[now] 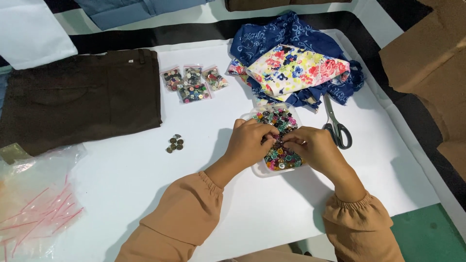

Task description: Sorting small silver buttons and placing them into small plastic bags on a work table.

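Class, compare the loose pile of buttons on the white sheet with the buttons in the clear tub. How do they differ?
The loose pile is a handful of dull bronze-brown buttons; the tub holds many more, in mixed bright colours. The pile lies bare on the white sheet, left of the tub; the tub's buttons are contained. No hand touches the pile, while the left hand and right hand work over the tub. Both are small round buttons.
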